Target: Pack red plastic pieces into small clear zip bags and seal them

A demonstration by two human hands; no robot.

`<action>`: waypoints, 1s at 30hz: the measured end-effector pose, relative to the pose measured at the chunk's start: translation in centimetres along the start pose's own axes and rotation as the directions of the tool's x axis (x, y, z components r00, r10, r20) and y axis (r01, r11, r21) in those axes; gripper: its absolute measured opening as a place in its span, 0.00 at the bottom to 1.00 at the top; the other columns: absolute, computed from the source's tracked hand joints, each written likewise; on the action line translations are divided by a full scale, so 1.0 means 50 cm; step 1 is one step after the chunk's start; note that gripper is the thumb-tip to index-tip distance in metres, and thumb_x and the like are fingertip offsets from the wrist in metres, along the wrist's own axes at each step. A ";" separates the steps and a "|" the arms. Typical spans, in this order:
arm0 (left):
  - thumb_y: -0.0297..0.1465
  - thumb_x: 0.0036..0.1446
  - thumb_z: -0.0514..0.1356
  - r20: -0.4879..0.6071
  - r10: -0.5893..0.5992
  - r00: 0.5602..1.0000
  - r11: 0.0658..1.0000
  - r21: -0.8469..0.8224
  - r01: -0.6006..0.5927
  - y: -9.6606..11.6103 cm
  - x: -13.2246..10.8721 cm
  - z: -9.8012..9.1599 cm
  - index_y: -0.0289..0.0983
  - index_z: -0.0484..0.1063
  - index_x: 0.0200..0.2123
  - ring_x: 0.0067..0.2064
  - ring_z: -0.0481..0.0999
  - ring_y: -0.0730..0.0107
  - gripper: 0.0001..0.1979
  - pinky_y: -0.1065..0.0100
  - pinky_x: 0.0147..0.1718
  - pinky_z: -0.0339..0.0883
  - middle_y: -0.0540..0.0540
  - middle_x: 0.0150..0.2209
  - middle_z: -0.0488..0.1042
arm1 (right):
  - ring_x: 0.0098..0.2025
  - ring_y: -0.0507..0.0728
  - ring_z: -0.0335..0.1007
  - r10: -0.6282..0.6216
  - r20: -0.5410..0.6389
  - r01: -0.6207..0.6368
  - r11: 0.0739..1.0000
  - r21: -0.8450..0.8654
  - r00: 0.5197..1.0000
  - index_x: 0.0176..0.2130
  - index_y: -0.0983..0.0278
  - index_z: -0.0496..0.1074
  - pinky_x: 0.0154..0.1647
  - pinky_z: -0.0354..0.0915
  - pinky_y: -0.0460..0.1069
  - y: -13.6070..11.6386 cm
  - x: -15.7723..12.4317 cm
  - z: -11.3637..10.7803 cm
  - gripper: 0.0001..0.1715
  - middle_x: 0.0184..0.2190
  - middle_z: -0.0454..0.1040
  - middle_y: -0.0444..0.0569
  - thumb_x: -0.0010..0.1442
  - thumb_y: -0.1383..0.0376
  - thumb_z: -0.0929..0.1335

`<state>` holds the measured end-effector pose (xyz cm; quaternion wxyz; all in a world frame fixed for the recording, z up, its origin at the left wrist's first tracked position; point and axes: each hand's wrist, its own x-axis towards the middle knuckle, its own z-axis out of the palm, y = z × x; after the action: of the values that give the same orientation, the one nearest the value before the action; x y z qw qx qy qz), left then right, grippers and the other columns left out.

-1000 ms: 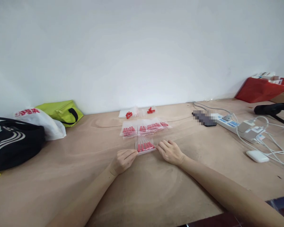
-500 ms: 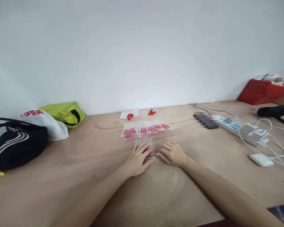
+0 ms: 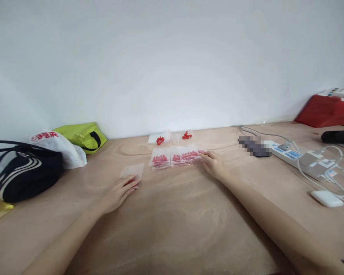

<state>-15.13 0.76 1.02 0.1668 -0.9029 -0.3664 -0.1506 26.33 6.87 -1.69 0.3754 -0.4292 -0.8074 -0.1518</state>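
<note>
My left hand [image 3: 122,193] lies flat over a small clear zip bag [image 3: 134,170] at the left, its fingers covering part of the red pieces inside. My right hand [image 3: 215,165] reaches to the right end of a row of zip bags [image 3: 176,161], its fingers closed on the edge of the last bag, which is mostly hidden. Red plastic pieces [image 3: 159,158] show through the row's bags. Behind the row, loose red pieces [image 3: 159,140] rest by a stack of bags [image 3: 153,138], and another red cluster [image 3: 186,135] sits to their right.
A black bag [image 3: 31,175], a white plastic bag [image 3: 74,157] and a lime-green bag [image 3: 86,136] stand at the left. To the right are a phone [image 3: 253,147], a power strip [image 3: 286,152] with cables, a white case [image 3: 326,198] and a red bag [image 3: 323,110].
My left hand has slid a zip bag leftward from in front of the row. My right hand has moved forward to the bag at the row's right end.
</note>
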 end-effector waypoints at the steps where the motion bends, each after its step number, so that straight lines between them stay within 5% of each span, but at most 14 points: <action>1: 0.36 0.62 0.42 0.019 0.000 1.000 1.000 0.006 0.000 -0.021 0.006 0.006 0.41 0.65 0.50 0.47 0.70 0.65 0.18 0.66 0.43 0.66 0.44 0.48 0.69 | 0.42 0.56 0.64 -0.016 0.007 0.016 1.000 0.004 1.000 0.46 0.63 0.67 0.39 0.62 0.50 0.000 0.007 0.007 0.18 0.39 0.69 0.52 0.55 0.71 0.61; 6: 0.38 0.60 0.46 0.081 0.025 0.996 0.999 0.019 -0.027 -0.060 0.047 0.022 0.41 0.62 0.52 0.50 0.68 0.63 0.19 0.58 0.49 0.62 0.44 0.50 0.68 | 0.37 0.53 0.66 -0.065 -0.037 0.065 0.998 0.014 0.997 0.39 0.64 0.72 0.38 0.64 0.49 -0.004 0.026 0.038 0.14 0.35 0.71 0.52 0.57 0.72 0.60; 9: 0.40 0.55 0.53 -0.075 -0.009 0.997 1.000 0.004 0.010 -0.020 0.077 0.022 0.37 0.61 0.52 0.53 0.64 0.56 0.23 0.52 0.51 0.57 0.40 0.49 0.67 | 0.39 0.54 0.67 -0.102 -0.070 0.105 0.994 0.030 0.992 0.36 0.64 0.73 0.40 0.65 0.49 -0.006 0.021 0.045 0.14 0.34 0.73 0.51 0.57 0.72 0.60; 12: 0.33 0.56 0.53 -0.248 -0.056 0.967 0.996 -0.080 0.038 0.049 0.121 0.028 0.36 0.65 0.48 0.49 0.68 0.61 0.16 0.58 0.48 0.62 0.41 0.45 0.70 | 0.40 0.53 0.68 -0.097 -0.085 0.104 0.991 0.086 0.992 0.37 0.63 0.72 0.40 0.67 0.49 -0.017 0.008 0.038 0.14 0.36 0.73 0.50 0.57 0.72 0.59; 18: 0.28 0.55 0.53 -0.303 0.073 0.950 0.983 -0.138 -0.119 0.163 0.200 0.058 0.36 0.64 0.47 0.46 0.69 0.64 0.15 0.61 0.45 0.66 0.42 0.44 0.70 | 0.41 0.52 0.69 -0.094 -0.007 0.091 0.947 0.307 0.996 0.39 0.62 0.69 0.40 0.68 0.47 -0.068 -0.034 -0.004 0.12 0.40 0.72 0.51 0.59 0.69 0.59; 24: 0.24 0.55 0.52 -0.363 0.158 0.918 0.950 -0.197 -0.241 0.196 0.216 0.070 0.36 0.67 0.42 0.42 0.70 0.67 0.11 0.64 0.41 0.68 0.45 0.39 0.72 | 0.41 0.51 0.69 -0.150 0.097 0.097 0.903 0.420 0.984 0.39 0.61 0.68 0.40 0.68 0.46 -0.107 -0.066 -0.036 0.11 0.42 0.71 0.51 0.60 0.68 0.58; 30: 0.23 0.55 0.54 -0.457 0.273 0.847 0.921 -0.129 -0.367 0.205 0.219 0.057 0.35 0.68 0.37 0.35 0.71 0.70 0.06 0.68 0.34 0.70 0.46 0.33 0.73 | 0.41 0.51 0.69 -0.123 0.058 0.082 0.879 0.470 0.991 0.39 0.63 0.67 0.41 0.68 0.46 -0.122 -0.056 -0.033 0.09 0.41 0.71 0.52 0.59 0.69 0.60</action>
<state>0.08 1.70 0.80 0.1691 -0.9083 -0.1457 -0.3538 23.18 0.73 -2.17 0.4236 -0.2894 -0.8572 0.0456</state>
